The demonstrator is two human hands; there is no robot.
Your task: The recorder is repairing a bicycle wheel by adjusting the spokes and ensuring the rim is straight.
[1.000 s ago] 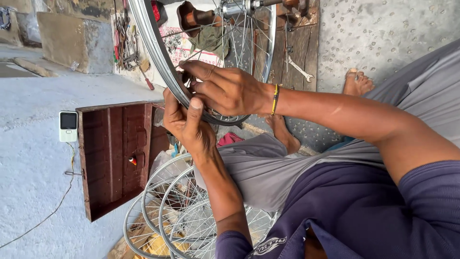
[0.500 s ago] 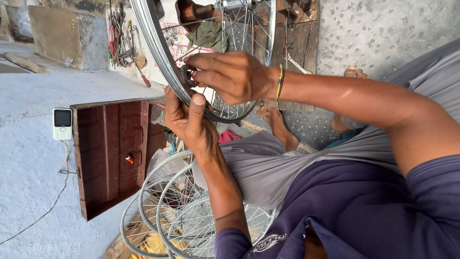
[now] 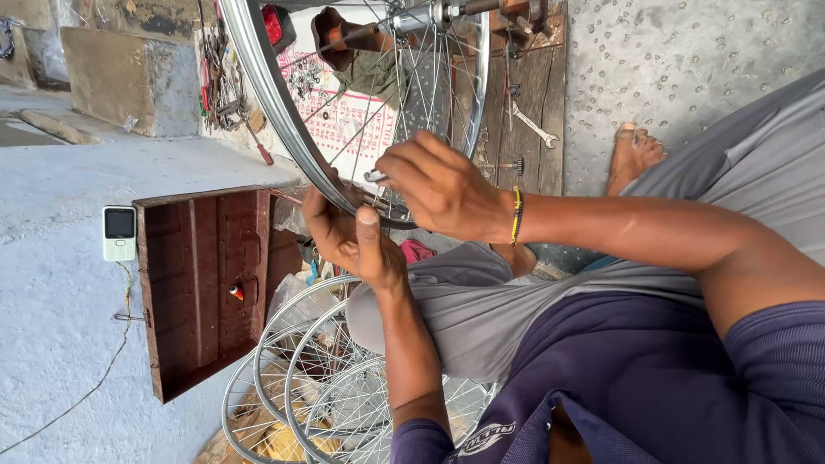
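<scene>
Both hands stay at the silver wheel rim (image 3: 284,129): the left hand (image 3: 352,241) still grips it, while the right hand (image 3: 438,185) has drawn back among its thin spokes, pinching a small metal tool (image 3: 375,177).

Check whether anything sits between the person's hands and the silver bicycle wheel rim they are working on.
Nothing visible does. The left hand already grips the silver bicycle wheel rim at its lower edge, and the right hand holds a small metal tool against the spokes just inside the rim.
</scene>
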